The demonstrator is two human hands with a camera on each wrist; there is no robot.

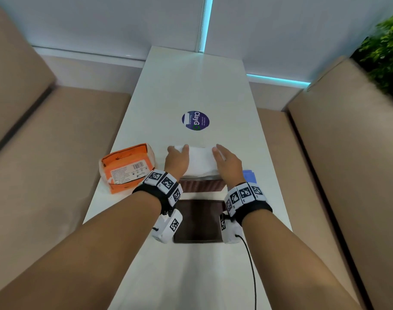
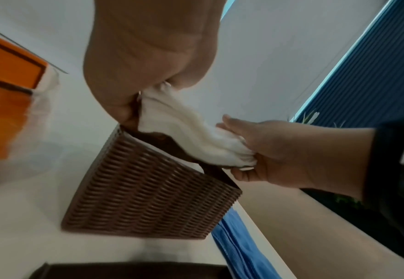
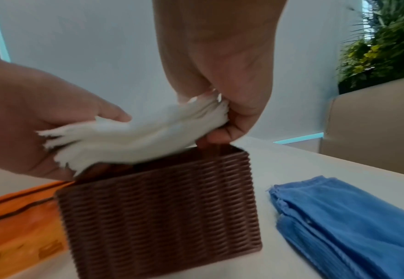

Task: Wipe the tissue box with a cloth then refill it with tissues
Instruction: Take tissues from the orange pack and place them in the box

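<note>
Over the open brown woven tissue box (image 1: 202, 186) I hold a stack of white tissues (image 1: 201, 161) between both hands. My left hand (image 1: 177, 157) grips its left end and my right hand (image 1: 224, 159) grips its right end. In the right wrist view the stack (image 3: 136, 136) sags in the middle, and its underside touches the box (image 3: 160, 207) rim. The left wrist view shows the tissues (image 2: 184, 128) dipping into the box (image 2: 148, 188) mouth. A folded blue cloth (image 1: 249, 175) lies on the table right of the box.
An opened orange tissue pack (image 1: 126, 168) lies left of the box. The dark brown lid (image 1: 198, 220) lies flat between my wrists, nearer to me. A round purple sticker (image 1: 195, 120) marks the white table (image 1: 191, 86) beyond. Beige seats flank the table.
</note>
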